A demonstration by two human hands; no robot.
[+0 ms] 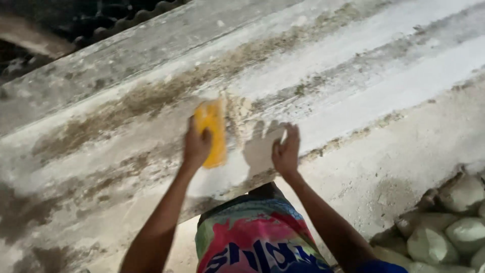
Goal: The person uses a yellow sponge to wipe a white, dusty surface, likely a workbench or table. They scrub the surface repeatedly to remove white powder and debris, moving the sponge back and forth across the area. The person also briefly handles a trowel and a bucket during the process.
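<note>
My left hand (pixel 196 144) grips a yellow flat float (pixel 212 132) and presses it against a pale moulded cornice surface (pixel 353 76) with stepped bands. A patch of wet, lumpy plaster (pixel 241 114) sits just right of the float. My right hand (pixel 286 151) rests its fingers on the smooth plastered band beside that patch, holding nothing; its shadow falls on the surface to its left.
Brownish rough streaks run along the moulding (pixel 126 106). A heap of pale rubble or filled sacks (pixel 449 222) lies at the lower right. My colourful shorts (pixel 257 237) show at the bottom. Dark corrugated sheeting (pixel 101 20) is at the upper left.
</note>
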